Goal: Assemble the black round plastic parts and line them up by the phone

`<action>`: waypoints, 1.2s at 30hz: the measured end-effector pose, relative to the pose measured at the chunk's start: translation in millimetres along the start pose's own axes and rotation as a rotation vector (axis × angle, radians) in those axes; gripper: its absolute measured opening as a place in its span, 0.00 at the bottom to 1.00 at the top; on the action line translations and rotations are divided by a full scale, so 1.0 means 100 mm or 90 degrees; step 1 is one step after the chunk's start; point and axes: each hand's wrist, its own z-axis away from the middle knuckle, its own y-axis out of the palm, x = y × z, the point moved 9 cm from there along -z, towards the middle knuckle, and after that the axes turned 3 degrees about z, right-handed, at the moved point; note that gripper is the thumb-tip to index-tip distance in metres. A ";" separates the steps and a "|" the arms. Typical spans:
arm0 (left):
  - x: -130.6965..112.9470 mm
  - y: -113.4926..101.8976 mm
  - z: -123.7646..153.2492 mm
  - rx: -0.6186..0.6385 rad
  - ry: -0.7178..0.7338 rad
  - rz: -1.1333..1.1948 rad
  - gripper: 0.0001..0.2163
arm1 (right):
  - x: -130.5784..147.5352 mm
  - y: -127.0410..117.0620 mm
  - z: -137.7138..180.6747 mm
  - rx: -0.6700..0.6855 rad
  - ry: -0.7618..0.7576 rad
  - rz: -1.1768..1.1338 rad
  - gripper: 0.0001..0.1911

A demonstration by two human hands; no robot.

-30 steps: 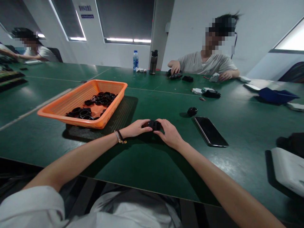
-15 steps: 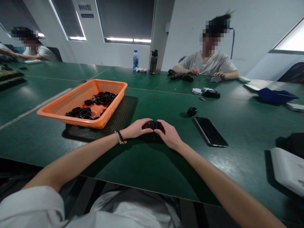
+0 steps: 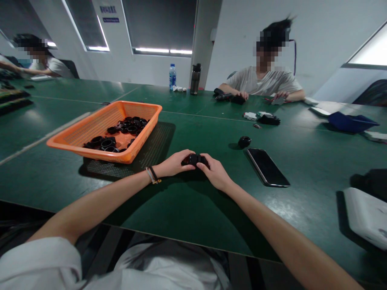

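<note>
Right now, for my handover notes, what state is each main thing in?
Held black piece: gripped from both sides; one part or two, unclear
Left hand: closed on it
Right hand: closed on it
Orange basket: upright, partly filled with black parts
Phone: lying flat, screen dark
Loose black piece: unheld
Clear bottle: upright, capped
Dark bottle: upright, lidded

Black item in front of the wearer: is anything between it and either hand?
Nothing visible is: the left hand and right hand both hold the black item. The orange basket stands off to the left, the phone to the right.
</note>
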 end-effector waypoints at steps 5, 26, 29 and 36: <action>0.06 0.00 -0.01 0.004 -0.016 0.093 0.18 | 0.02 -0.06 0.00 -0.067 -0.074 0.033 0.14; -0.05 0.10 0.10 0.008 -0.096 0.244 0.09 | 0.16 -0.08 0.09 -0.098 -0.127 -0.021 0.17; -0.06 0.07 0.09 0.008 -0.095 0.182 0.11 | 0.14 -0.07 0.09 -0.078 -0.078 -0.048 0.17; -0.08 0.02 0.08 -0.019 -0.041 0.072 0.14 | 0.08 -0.03 0.10 -0.075 -0.013 -0.133 0.15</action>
